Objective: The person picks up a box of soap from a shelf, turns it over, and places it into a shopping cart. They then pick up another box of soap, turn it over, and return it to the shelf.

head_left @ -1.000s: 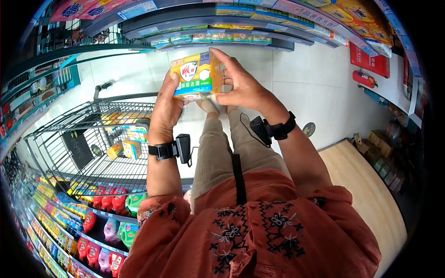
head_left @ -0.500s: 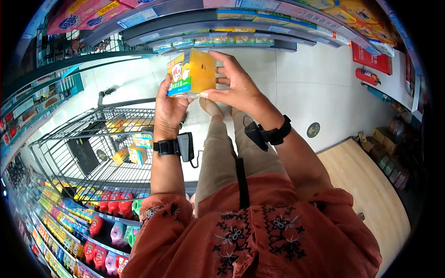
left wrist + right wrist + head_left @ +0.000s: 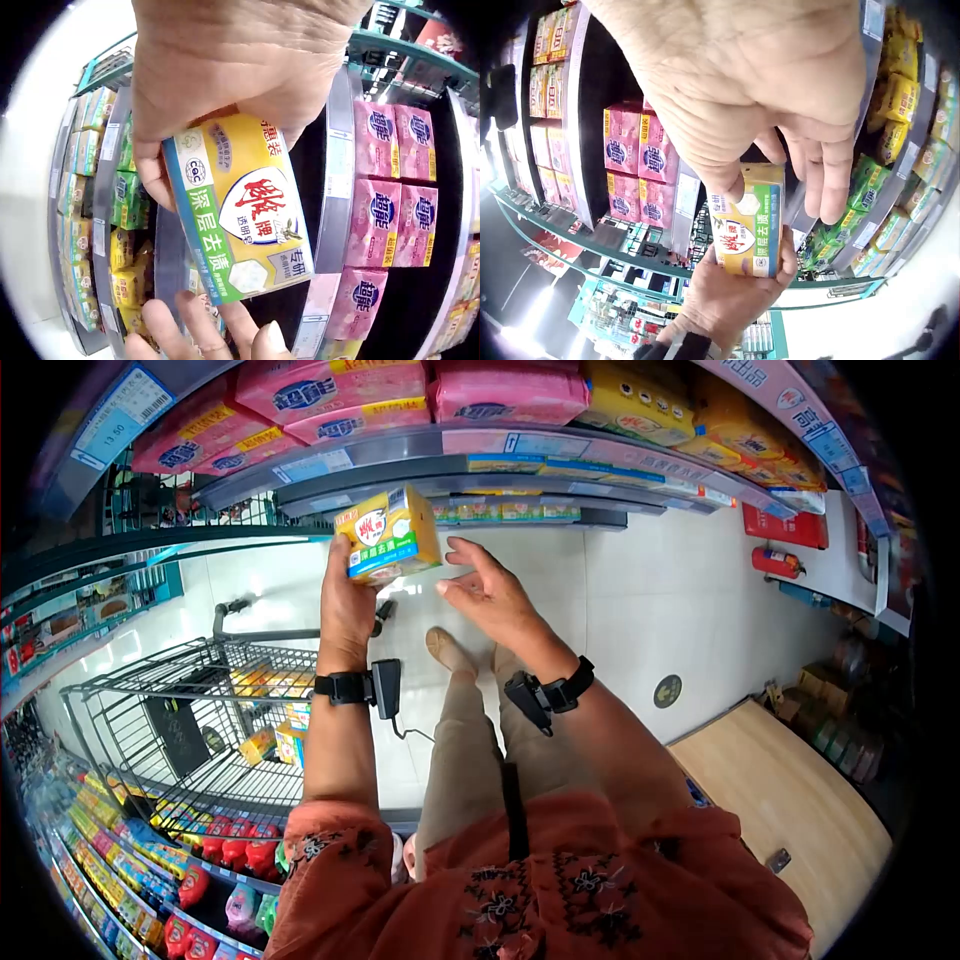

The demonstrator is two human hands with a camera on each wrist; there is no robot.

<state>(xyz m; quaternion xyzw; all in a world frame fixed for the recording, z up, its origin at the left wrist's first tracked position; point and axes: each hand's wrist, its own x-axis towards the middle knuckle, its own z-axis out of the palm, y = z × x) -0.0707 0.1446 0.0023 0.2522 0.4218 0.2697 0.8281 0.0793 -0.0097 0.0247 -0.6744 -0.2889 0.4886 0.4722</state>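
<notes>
A yellow, green and blue soap box [image 3: 385, 538] is gripped at one end by the left hand [image 3: 347, 605], thumb on its printed face in the head view. The left wrist view shows the box [image 3: 238, 206] large under the left palm [image 3: 240, 67]. Just right of the box, the right hand [image 3: 492, 600] has its fingers spread, with a gap between them and the box. In the right wrist view the box [image 3: 750, 225] stands beyond the right hand [image 3: 757, 90], held from below by the left hand [image 3: 731, 300].
A wire shopping cart [image 3: 200, 725] at the left has several yellow boxes [image 3: 258, 745] inside. Shelves of pink packs [image 3: 335, 395] run ahead, bottles [image 3: 235, 848] stand at lower left. A fire extinguisher [image 3: 777, 563] and a wooden board [image 3: 790, 800] are at the right.
The right hand has let go of the box and moved back from it. The left hand has turned the box so its printed face shows again, and brought it slightly left. More of the upper shelf shows.
</notes>
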